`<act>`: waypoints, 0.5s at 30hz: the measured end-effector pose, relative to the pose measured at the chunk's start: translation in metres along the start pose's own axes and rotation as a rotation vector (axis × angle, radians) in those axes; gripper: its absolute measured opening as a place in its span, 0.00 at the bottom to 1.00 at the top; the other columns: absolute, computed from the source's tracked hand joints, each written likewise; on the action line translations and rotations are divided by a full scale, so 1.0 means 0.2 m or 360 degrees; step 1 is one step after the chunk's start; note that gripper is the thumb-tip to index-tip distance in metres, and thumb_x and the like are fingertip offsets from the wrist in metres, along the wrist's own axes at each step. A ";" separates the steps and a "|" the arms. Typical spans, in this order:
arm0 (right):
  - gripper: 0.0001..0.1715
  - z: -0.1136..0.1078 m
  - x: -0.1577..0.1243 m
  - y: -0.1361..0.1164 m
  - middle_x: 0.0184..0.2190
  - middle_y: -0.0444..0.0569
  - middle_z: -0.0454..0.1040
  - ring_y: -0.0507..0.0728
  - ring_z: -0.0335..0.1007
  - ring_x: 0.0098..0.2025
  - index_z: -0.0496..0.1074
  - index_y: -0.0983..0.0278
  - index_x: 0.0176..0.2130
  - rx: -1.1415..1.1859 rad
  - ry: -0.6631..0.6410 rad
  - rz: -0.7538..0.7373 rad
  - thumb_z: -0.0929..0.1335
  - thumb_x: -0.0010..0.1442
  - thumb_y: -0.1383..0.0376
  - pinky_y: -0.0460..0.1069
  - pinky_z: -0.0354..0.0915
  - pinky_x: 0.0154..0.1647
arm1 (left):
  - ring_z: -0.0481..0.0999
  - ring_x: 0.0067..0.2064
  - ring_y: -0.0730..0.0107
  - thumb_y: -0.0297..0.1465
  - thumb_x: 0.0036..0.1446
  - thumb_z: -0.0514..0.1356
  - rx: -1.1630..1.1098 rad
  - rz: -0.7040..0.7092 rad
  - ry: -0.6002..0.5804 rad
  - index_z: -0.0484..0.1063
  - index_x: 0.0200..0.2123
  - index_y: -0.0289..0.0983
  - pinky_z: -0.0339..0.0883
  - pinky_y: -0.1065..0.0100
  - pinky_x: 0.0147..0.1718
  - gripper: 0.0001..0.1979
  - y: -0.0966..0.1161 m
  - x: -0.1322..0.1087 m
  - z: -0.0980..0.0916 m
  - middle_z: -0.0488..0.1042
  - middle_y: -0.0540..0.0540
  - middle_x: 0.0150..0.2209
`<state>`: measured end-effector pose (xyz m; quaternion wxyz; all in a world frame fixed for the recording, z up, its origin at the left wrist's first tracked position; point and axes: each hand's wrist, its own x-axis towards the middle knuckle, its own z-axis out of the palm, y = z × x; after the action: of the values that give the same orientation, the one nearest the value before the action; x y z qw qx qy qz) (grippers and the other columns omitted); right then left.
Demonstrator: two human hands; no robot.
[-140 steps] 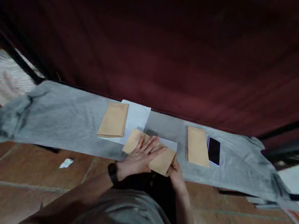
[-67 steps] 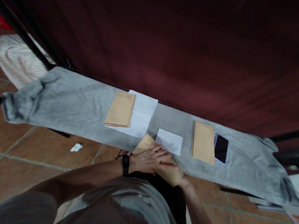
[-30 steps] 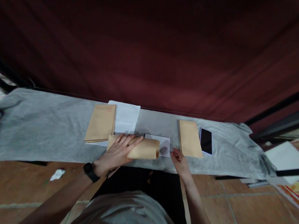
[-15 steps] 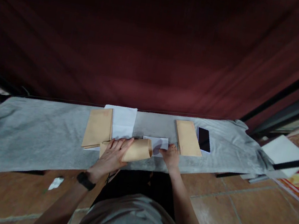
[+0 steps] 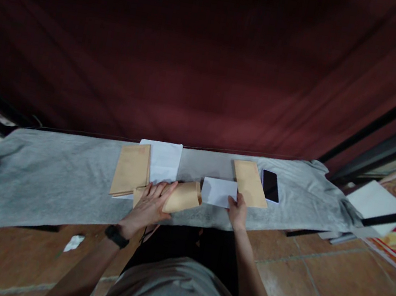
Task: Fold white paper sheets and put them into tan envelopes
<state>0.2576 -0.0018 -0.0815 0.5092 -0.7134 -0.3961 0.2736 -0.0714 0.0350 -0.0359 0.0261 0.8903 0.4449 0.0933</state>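
Note:
My left hand (image 5: 151, 203) lies over a brown paper envelope (image 5: 184, 198) on the grey cloth, thumb on its near edge and fingers across its top. The envelope bulges, and its mouth gapes toward the right. My right hand (image 5: 237, 211) pinches the lower right corner of a folded white sheet of paper (image 5: 218, 192). The sheet lies level just right of the envelope's mouth, outside it. Behind my right hand is a brown envelope pile (image 5: 251, 183), partly overlapped by the fingers. Left of my left hand rests another stack of brown envelopes (image 5: 132, 169).
White paper (image 5: 165, 160) lies beside the left stack. A dark-screened phone (image 5: 270, 185) sits right of the right pile. The narrow bench's grey cloth (image 5: 63, 175) runs along a dark red panel (image 5: 192, 91). A crumpled tissue (image 5: 74, 243) lies on the tiled floor.
My right hand has moved right with the white sheet, away from the envelope's mouth, so more of the sheet shows. My left hand stays on the envelope.

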 end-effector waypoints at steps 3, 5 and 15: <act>0.20 -0.07 -0.02 -0.02 0.34 0.48 0.75 0.58 0.73 0.33 0.67 0.60 0.42 0.0196 0.0077 0.0049 0.65 0.57 0.49 0.50 0.72 0.26 | 0.61 0.64 0.46 0.40 0.47 0.71 0.0017 -0.0004 0.0005 0.36 0.73 0.42 0.47 0.44 0.66 0.59 0.00 0.00 0.01 0.63 0.36 0.62; 0.23 -0.10 -0.03 -0.04 0.35 0.48 0.76 0.58 0.73 0.35 0.68 0.60 0.43 0.0393 0.0097 0.0082 0.68 0.55 0.47 0.51 0.73 0.27 | 0.61 0.65 0.46 0.40 0.48 0.71 0.0027 0.0001 0.0007 0.35 0.73 0.42 0.47 0.44 0.66 0.59 0.00 0.01 0.02 0.63 0.36 0.62; 0.28 -0.09 -0.08 -0.05 0.32 0.46 0.75 0.56 0.70 0.31 0.73 0.60 0.37 0.0430 -0.0290 0.0162 0.72 0.47 0.42 0.51 0.75 0.26 | 0.61 0.65 0.44 0.40 0.47 0.70 0.0032 0.0008 -0.0009 0.36 0.73 0.42 0.44 0.41 0.66 0.59 0.03 0.03 0.00 0.62 0.35 0.63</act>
<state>0.2603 -0.0225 -0.0668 0.5480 -0.6298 -0.3636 0.4133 -0.0635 0.0369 -0.0346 0.0181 0.8919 0.4436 0.0863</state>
